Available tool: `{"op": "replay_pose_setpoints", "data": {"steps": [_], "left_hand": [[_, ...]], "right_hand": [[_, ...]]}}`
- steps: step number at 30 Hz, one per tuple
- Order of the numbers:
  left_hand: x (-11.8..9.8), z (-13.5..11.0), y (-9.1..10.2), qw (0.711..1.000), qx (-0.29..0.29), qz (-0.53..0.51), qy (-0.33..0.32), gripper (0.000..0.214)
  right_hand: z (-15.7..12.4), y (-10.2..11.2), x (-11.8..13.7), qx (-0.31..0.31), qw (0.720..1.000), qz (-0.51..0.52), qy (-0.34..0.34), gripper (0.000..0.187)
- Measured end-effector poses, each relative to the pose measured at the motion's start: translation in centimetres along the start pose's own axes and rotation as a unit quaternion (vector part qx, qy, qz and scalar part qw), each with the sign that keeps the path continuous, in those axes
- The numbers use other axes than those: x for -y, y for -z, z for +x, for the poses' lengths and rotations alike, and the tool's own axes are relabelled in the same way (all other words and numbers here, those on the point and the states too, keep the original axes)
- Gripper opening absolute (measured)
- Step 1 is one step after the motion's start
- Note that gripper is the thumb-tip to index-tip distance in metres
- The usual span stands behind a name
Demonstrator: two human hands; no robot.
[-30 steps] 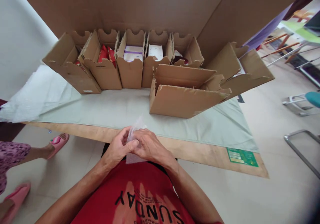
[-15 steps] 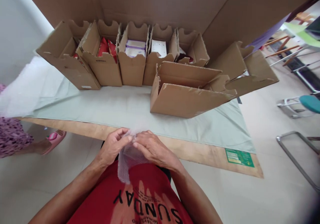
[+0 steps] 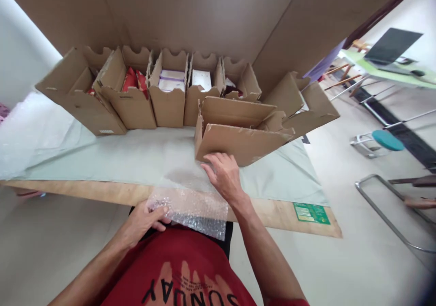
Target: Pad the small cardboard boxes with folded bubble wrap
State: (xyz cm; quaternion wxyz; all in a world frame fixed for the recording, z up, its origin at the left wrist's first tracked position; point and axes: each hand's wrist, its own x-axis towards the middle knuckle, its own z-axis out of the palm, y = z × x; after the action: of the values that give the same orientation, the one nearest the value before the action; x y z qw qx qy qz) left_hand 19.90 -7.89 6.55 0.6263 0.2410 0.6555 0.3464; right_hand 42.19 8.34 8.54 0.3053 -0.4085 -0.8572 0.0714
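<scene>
A sheet of clear bubble wrap point(image 3: 192, 206) lies spread over the near edge of the table, hanging slightly off it. My left hand point(image 3: 143, 221) pinches its near left corner, thumb on top. My right hand point(image 3: 223, 175) rests flat on the far right part of the sheet with fingers stretched out, just in front of a low open cardboard box point(image 3: 238, 131).
A row of open cardboard bins point(image 3: 136, 92) holding red packets and white boxes stands along the back of the table point(image 3: 102, 191), which carries a pale green cloth. Tall cardboard walls rise behind. A green label point(image 3: 311, 213) sits at the table's right corner. Stools and a desk stand at right.
The bubble wrap, bunched between both hands before, is now spread flat on the table. My right hand moved forward onto it and opened. The person at left has gone from view.
</scene>
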Motion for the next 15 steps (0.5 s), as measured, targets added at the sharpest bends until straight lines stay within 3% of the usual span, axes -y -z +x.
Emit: {"op": "replay_pose_setpoints", "data": {"steps": [2,4,6,8,10,12,15], "left_hand": [[0.4,-0.2,1.3,0.999,0.009,0.034,0.012,0.066],[0.4,0.0,3.3,0.995,-0.030,0.096,0.006,0.072],[-0.4,0.6,5.1,0.982,-0.101,0.158,-0.035,0.074],[-2.3,1.8,5.4,0.964,-0.145,0.193,-0.110,0.070],[-4.9,3.6,3.6,0.951,-0.132,0.202,-0.196,0.067],[-7.5,5.8,0.1,0.938,-0.084,0.198,-0.271,0.074],[-10.0,9.2,-5.7,0.927,0.007,0.181,-0.328,0.090]], "right_hand": [[-1.4,1.1,-0.3,-0.110,0.994,-0.014,0.019,0.010],[-3.4,2.8,-1.4,-0.196,0.980,-0.020,0.000,0.011],[-5.2,4.6,-3.2,-0.246,0.967,-0.025,-0.064,0.013],[-6.1,5.8,-5.5,-0.260,0.953,-0.006,-0.156,0.020],[-5.9,6.0,-7.7,-0.234,0.941,0.051,-0.238,0.042],[-4.9,5.4,-9.4,-0.181,0.931,0.129,-0.290,0.062],[-3.6,4.4,-11.1,-0.112,0.916,0.205,-0.327,0.065]]}}
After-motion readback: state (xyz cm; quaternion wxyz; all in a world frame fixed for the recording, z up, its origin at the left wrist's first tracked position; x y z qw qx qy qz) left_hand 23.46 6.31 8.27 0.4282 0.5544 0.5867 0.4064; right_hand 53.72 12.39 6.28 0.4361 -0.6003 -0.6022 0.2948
